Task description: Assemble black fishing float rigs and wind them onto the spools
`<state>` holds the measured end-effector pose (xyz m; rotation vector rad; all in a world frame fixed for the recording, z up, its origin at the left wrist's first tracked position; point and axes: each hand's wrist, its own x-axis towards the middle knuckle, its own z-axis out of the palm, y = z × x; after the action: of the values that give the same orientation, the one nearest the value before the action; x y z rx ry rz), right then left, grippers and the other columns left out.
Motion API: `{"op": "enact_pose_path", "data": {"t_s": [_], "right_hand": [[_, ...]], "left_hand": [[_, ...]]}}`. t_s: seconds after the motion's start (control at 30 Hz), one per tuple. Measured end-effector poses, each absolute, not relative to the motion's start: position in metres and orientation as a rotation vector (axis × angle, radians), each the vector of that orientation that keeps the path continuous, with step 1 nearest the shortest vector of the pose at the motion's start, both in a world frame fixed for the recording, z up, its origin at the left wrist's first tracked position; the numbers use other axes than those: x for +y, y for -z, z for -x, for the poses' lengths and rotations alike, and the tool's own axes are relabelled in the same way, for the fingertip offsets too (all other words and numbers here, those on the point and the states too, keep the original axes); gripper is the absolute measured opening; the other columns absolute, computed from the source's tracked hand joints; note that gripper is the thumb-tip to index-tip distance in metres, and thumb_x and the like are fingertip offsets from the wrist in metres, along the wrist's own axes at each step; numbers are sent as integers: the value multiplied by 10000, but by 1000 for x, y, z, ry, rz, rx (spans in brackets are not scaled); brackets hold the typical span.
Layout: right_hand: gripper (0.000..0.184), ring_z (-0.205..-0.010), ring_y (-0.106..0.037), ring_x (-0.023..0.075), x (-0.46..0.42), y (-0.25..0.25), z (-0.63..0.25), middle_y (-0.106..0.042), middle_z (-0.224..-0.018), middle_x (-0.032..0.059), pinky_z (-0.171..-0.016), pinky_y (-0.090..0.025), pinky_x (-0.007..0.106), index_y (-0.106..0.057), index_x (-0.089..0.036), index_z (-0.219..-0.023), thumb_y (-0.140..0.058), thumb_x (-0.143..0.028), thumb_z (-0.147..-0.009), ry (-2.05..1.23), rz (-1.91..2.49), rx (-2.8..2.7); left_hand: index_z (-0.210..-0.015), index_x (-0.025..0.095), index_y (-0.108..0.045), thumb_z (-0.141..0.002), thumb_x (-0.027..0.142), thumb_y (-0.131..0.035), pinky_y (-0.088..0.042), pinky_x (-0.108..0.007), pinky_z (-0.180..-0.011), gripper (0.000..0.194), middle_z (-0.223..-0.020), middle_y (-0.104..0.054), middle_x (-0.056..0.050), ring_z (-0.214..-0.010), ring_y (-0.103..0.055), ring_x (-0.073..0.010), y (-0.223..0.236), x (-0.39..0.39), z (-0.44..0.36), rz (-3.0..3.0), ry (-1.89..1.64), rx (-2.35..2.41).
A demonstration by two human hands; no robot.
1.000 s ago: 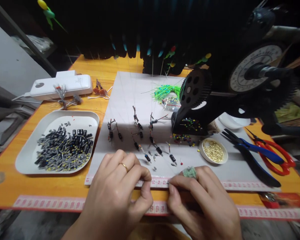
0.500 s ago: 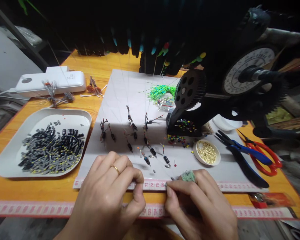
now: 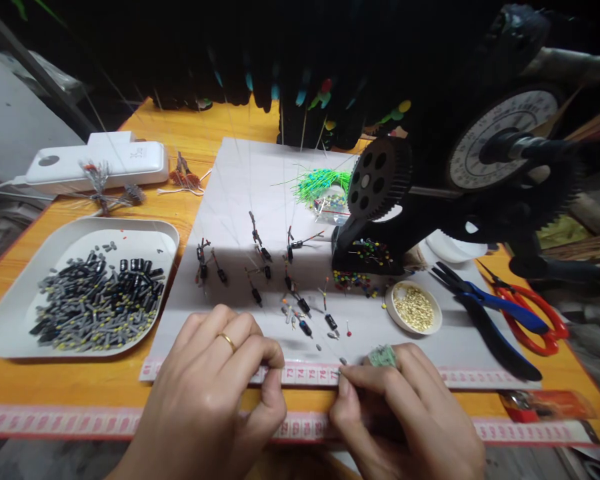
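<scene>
My left hand [image 3: 225, 380], with a gold ring on one finger, is closed in a pinch over the pink-and-white measuring tape [image 3: 311, 375]. What its fingertips hold is hidden. My right hand [image 3: 400, 407] pinches at the tape near the 77 mark; a tiny dark bit shows at its fingertips, too small to name. A green, rough-textured wad [image 3: 381, 355] sits against its fingers. Just beyond lies a small grey sleeve [image 3: 343, 361]. Farther up, several black cylinders with thin stems hang or lie over the white board [image 3: 240, 180], among them a black cylinder [image 3: 305, 327].
Left stands a white tray [image 3: 173, 233] of grey and black pieces. To the right are a dish of gold beads [image 3: 414, 308], blue-handled pliers [image 3: 500, 310], red scissors [image 3: 555, 327] and an orange cutter [image 3: 545, 405]. A black geared machine [image 3: 380, 180] rises behind, with thin lines hanging down.
My right hand has shifted slightly right along the tape, widening the gap between my hands. One black cylinder and the small loose pieces near it have moved right. The view has shifted a little.
</scene>
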<state>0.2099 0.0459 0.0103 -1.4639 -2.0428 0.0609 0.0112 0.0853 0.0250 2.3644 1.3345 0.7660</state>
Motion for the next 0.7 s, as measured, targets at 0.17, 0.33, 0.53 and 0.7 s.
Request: {"op": "enact_pose_path", "data": {"t_s": [0.17, 0.33, 0.53, 0.7], "right_hand": [[121, -629, -440, 147, 46, -11, -209, -441, -646, 2, -569, -385, 260, -554, -184, -773, -621, -82, -768, -54, 1487, -2036], [110, -647, -437, 147, 45, -11, -208, -443, -671, 6, -568, -393, 261, -558, -177, -796, -621, -86, -788, -105, 1472, -2014], [121, -657, -438, 147, 47, -10, -206, -449, -683, 6, -572, -397, 270, -578, -163, -834, -642, -73, -785, -127, 1438, -1988], [154, -665, -449, 155, 47, -12, -208, -488, -688, 21, -573, -403, 279, -580, -156, -854, -629, -36, -771, -164, 1380, -1983]], "left_hand": [[-717, 185, -568, -778, 56, -556, -308, -347, -661, 143, -699, -560, -14, -718, -448, -199, -25, 86, -11, -2366, -775, 1350], [-683, 180, -569, -746, 54, -583, -316, -340, -643, 141, -682, -566, -16, -700, -454, -196, -28, 87, -13, -2362, -791, 1351], [-670, 178, -571, -718, 52, -587, -315, -335, -621, 136, -672, -564, -18, -684, -454, -194, -27, 90, -13, -2360, -794, 1386], [-725, 202, -553, -753, 46, -564, -373, -322, -652, 159, -736, -578, -5, -718, -504, -173, -28, 83, -12, -2267, -903, 1358]]}}
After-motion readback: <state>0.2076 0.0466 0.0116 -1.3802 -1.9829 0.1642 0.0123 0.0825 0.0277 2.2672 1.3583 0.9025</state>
